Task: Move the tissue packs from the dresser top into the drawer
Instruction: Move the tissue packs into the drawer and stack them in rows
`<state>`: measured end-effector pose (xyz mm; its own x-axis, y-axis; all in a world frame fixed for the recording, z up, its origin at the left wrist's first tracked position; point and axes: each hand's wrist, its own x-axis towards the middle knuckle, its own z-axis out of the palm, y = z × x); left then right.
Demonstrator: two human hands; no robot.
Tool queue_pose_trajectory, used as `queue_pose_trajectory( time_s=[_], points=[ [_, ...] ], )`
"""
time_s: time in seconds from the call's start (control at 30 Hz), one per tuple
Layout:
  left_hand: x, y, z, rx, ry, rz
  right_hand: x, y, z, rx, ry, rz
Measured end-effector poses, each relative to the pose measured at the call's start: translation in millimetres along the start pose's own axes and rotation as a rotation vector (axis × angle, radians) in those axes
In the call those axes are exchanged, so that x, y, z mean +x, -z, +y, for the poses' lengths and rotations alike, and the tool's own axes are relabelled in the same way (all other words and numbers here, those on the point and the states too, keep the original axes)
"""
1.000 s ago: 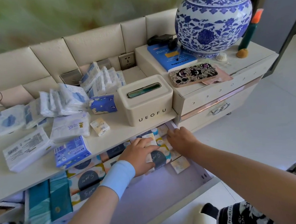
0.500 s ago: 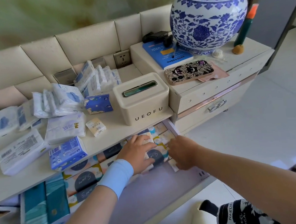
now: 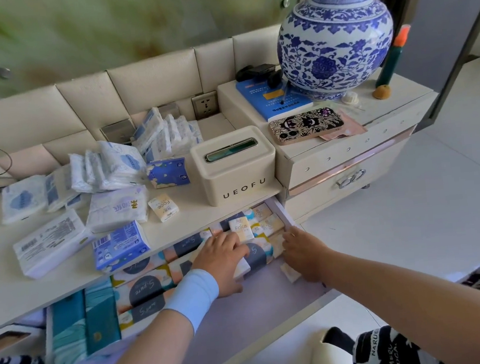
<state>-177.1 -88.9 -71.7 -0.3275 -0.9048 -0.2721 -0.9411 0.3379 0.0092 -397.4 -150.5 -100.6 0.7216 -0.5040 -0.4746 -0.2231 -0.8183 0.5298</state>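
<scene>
Several tissue packs lie on the dresser top (image 3: 183, 213): a blue pack (image 3: 120, 247) at the front edge, a large white pack (image 3: 48, 243), a small cream pack (image 3: 163, 209) and a heap of white-and-blue packs (image 3: 108, 168) behind. The open drawer (image 3: 245, 307) holds rows of patterned packs (image 3: 143, 291) and small cream packs (image 3: 266, 223). My left hand (image 3: 221, 260), with a pale blue wristband, grips a pack (image 3: 254, 256) in the drawer. My right hand (image 3: 302, 252) rests on small packs by the drawer's right wall; whether it grips one is unclear.
A cream tissue box (image 3: 232, 165) stands on the dresser's right end. On the raised cabinet (image 3: 347, 154) to the right sit a blue-and-white vase (image 3: 335, 43), a blue book (image 3: 272, 99) and a phone (image 3: 306, 124). Teal boxes (image 3: 82, 323) fill the drawer's left.
Both hands have shifted slightly toward me within the drawer, still on the packs at its right end. The camera has tilted a little.
</scene>
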Motion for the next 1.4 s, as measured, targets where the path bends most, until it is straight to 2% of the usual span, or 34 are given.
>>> queue_pose_trajectory(
  time_s=[0.13,0.37,0.57,0.77,0.93,1.03,1.1,1.17,1.23,1.27,1.33,1.4],
  points=[
    [-2.9,-2.9,-3.3,-0.064,0.043,0.021,2.2,-1.5,-5.2,-0.013,0.009,-0.006],
    [-3.1,-3.6,-8.0,-0.222,0.081,0.028,12.6,6.1,20.2,0.130,-0.175,0.032],
    [-4.0,3.7,-11.3,-0.264,0.088,0.005,13.6,5.2,23.8,-0.045,-0.136,0.051],
    [-5.6,7.2,-8.9,-0.216,0.084,-0.054,23.5,12.9,14.2,-0.151,-0.163,-0.047],
    [-3.6,12.8,-9.3,-0.273,0.108,-0.036,29.0,20.4,26.9,0.077,-0.259,-0.033],
    [-0.6,23.8,-10.0,-0.381,0.165,0.008,25.7,35.6,36.1,0.339,-0.415,0.103],
    [2.6,32.8,-7.1,-0.586,0.244,0.069,19.8,43.9,43.5,0.676,-0.424,0.255],
    [6.8,42.5,-1.6,-0.891,0.346,0.140,10.4,46.8,47.3,0.943,-0.242,0.445],
    [11.3,49.2,1.9,-1.130,0.401,0.186,2.1,45.9,45.4,1.022,-0.086,0.616],
    [13.3,50.7,3.2,-1.214,0.401,0.186,-0.8,44.7,43.1,1.052,-0.066,0.669],
    [15.5,50.6,8.8,-1.336,0.370,0.158,-7.3,40.9,38.6,1.147,-0.101,0.766],
    [18.3,46.5,17.1,-1.472,0.339,0.143,-15.4,37.8,39.6,1.248,-0.215,0.760]
  ],
)
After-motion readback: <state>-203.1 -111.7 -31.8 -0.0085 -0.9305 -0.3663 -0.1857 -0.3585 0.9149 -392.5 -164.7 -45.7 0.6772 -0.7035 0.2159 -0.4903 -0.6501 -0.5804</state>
